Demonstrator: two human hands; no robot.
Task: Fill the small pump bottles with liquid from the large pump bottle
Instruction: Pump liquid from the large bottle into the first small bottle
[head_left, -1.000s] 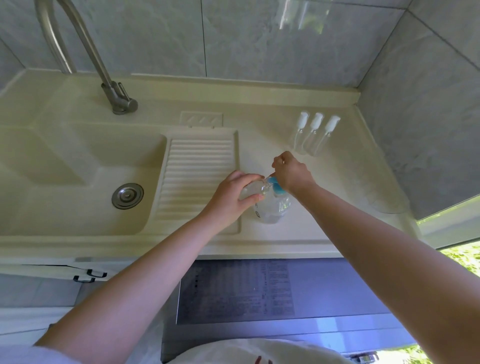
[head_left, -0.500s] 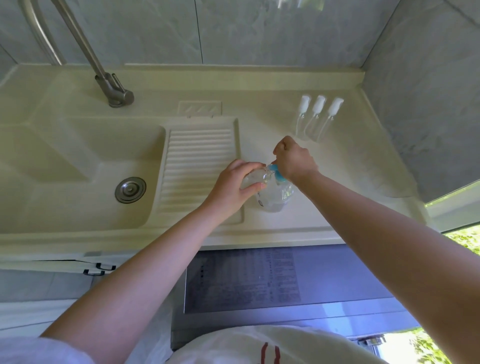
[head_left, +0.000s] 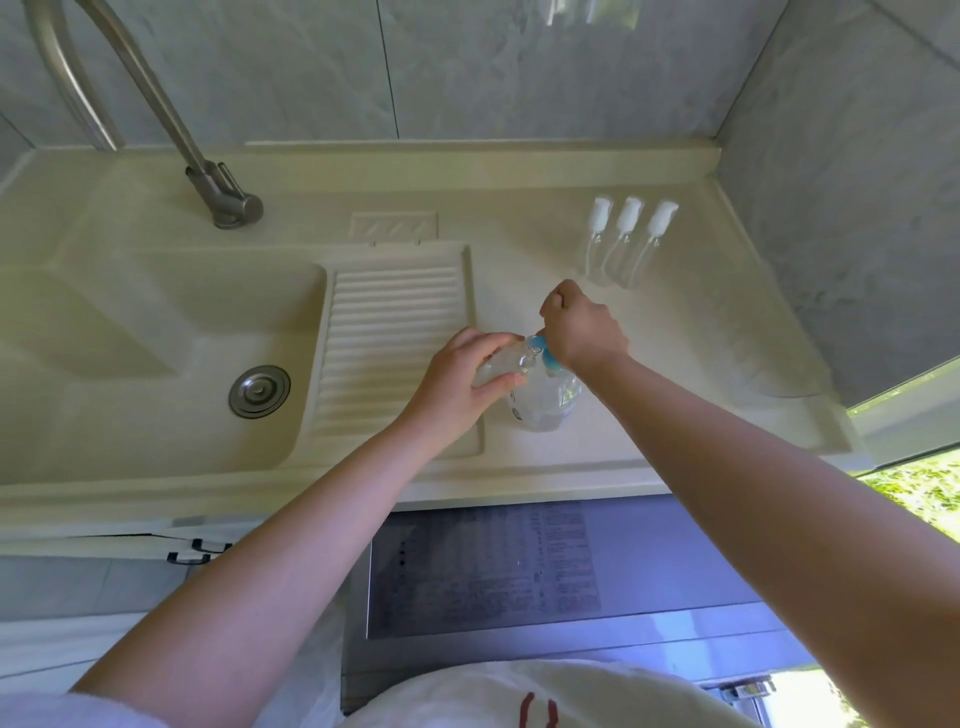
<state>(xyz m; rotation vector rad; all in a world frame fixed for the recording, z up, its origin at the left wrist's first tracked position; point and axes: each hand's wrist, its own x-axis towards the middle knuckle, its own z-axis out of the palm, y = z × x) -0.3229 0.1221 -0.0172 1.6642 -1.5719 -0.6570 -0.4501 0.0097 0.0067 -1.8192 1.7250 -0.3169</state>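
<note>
The large clear pump bottle (head_left: 546, 401) stands on the cream counter (head_left: 691, 374), just right of the ribbed washboard. Its blue pump top (head_left: 548, 355) sits under my right hand (head_left: 583, 328), which is curled into a fist around the pump head. My left hand (head_left: 453, 383) grips a small clear bottle (head_left: 505, 361), held tilted against the pump's spout. Whether liquid is flowing cannot be made out. Three more small pump bottles (head_left: 626, 240) with white tops stand in a row at the back right of the counter.
A steel faucet (head_left: 156, 104) rises at the back left over the sink basin (head_left: 156, 332), which has a metal drain (head_left: 258, 391). The ribbed washboard (head_left: 395, 322) slopes into it. Tiled walls close the back and right. A washing machine top (head_left: 519, 571) lies below the counter edge.
The view has shifted slightly. Both hands keep their holds at the large bottle, my right hand staying on the pump head.
</note>
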